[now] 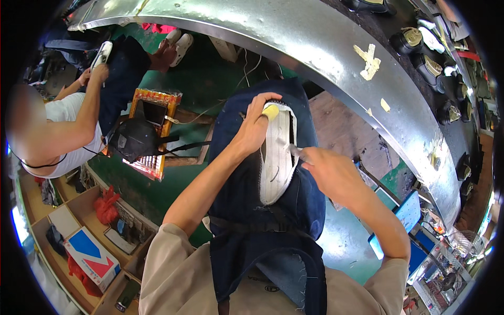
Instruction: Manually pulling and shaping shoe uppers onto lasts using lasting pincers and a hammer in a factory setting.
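Across my lap, on a dark blue apron (236,194), lies a shoe (277,170) with its white underside facing up and dark upper edges around it. My left hand (255,124) is closed round the shoe's far end. Something yellow (271,112) shows at its thumb; whether it is a thumb cover or part of the shoe I cannot tell. My right hand (332,170) is closed on a small metal tool (292,150), whose tip is at the shoe's right edge. The tip is smeared, so its exact kind is unclear.
A curved metal bench edge (315,58) arcs ahead and right, with several dark shoes (429,71) beyond it. At left, another person (68,118) holds a white-soled shoe (102,55). A black bag (134,139) sits nearby. Wooden compartments (79,207) with a box (92,257) stand lower left.
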Demonstrator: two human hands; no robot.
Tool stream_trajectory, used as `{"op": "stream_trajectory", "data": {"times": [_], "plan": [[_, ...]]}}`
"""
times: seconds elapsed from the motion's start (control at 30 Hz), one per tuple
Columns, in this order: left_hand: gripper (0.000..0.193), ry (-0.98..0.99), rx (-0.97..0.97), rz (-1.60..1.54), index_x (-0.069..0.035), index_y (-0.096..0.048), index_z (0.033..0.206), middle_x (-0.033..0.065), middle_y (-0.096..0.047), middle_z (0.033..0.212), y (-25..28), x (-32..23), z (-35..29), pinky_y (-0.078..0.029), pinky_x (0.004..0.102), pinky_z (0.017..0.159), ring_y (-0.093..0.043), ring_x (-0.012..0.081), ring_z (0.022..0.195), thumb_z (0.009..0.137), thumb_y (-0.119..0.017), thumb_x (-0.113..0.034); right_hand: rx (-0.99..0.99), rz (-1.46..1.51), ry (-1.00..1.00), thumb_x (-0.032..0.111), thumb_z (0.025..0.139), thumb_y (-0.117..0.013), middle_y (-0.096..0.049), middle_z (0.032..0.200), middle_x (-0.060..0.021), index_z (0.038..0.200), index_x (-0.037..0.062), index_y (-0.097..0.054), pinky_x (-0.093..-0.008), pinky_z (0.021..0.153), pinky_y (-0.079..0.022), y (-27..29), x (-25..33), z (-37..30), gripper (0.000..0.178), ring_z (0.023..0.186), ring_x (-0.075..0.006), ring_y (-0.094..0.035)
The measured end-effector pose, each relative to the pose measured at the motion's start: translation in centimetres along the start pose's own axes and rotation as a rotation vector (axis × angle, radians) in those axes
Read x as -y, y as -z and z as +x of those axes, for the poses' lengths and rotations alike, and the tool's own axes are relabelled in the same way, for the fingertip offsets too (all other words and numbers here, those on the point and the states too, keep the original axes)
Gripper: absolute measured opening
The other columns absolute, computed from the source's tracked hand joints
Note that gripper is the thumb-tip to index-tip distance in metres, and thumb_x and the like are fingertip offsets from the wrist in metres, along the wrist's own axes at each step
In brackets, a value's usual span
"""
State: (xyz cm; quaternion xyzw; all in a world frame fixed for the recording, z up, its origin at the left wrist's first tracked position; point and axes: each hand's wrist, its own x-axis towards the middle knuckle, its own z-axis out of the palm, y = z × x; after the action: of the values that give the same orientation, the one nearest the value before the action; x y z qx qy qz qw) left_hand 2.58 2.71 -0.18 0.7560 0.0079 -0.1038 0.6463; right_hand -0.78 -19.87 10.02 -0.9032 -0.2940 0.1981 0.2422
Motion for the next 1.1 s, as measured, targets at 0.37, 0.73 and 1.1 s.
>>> {"op": "stream_trajectory", "data": {"times": [0.37, 0.73, 1.1], "plan": [[0.058, -0.011, -0.087, -0.277, -0.005, -0.028, 0.161, 0.0114, -0.029, 0.166, -2.2, 3.0, -5.1, -0.017, 0.0355, 0.126, -0.025, 0.0224, 0.154, 0.113, -0.033, -0.037, 0.347, -0.009, 0.154, 0.02, 0.096, -0.065, -0.067, 0.085, -0.0164, 0.101, 0.0021, -0.055, -0.049, 0.065, -0.053, -0.5, 0.0, -0.8, 0.021, 0.08, -0.0381, -0.07], [0.069, 0.171, 0.041, -0.877, -0.013, -0.017, 0.166, 0.0118, -0.02, 0.169, -1.0, 0.3, -7.6, -0.016, 0.0343, 0.125, -0.02, 0.0215, 0.155, 0.106, -0.05, -0.021, 0.092, 0.044, -0.105, 0.025, 0.103, -0.057, -0.067, 0.073, -0.0205, 0.097, -0.0018, -0.054, -0.048, 0.059, -0.054, -3.2, 1.5, 1.0, 0.028, 0.068, -0.0398, -0.069], [0.083, 0.049, -0.012, -0.083, -0.014, -0.014, 0.165, 0.0203, -0.028, 0.162, -0.6, 1.6, -6.9, -0.024, 0.0408, 0.123, -0.029, 0.0335, 0.15, 0.099, -0.064, -0.013, 0.148, 0.659, -0.426, 0.029, 0.103, -0.059, -0.07, 0.084, -0.0197, 0.11, 0.0023, -0.056, -0.0454, 0.06, -0.053, -3.2, 0.5, -0.4, 0.028, 0.072, -0.0384, -0.07]]}}
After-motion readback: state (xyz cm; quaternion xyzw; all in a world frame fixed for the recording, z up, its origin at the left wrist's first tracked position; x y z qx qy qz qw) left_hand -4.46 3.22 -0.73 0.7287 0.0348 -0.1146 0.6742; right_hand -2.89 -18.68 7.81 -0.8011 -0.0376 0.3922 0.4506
